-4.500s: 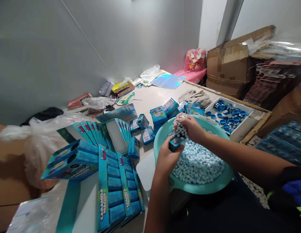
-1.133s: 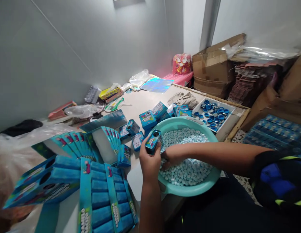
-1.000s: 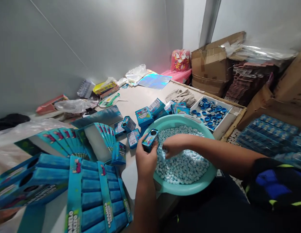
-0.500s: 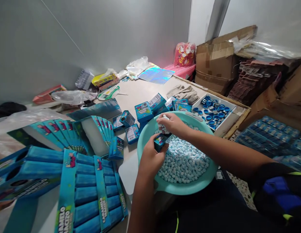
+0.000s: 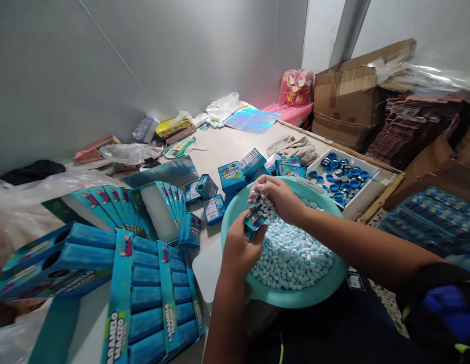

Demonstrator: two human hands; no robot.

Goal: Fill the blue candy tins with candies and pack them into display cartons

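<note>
My left hand point(image 5: 237, 247) is wrapped round a small blue candy box point(image 5: 254, 221), tilted over the left part of a turquoise basin point(image 5: 230, 215). Right above the box's upper end, my right hand point(image 5: 282, 198) is closed loosely round a handful of white candies point(image 5: 262, 200). Some of these candies spill between the fingers and the box. Small white and pale blue candies point(image 5: 291, 260) lie heaped in the basin. The box's opening is hidden by the candies and the fingers.
Several blue boxes point(image 5: 232, 176) stand behind the basin. At the right, a white tray point(image 5: 366, 189) holds blue caps point(image 5: 337, 187). Printed blue display cartons point(image 5: 121, 298) fill the left front. A grey glove point(image 5: 293, 147) lies behind; cardboard boxes point(image 5: 344, 98) stand at the back right.
My right hand has loosened and tipped over the box, and more candies now spill out of it. The box is tilted a little differently in my left hand. The view has shifted slightly left.
</note>
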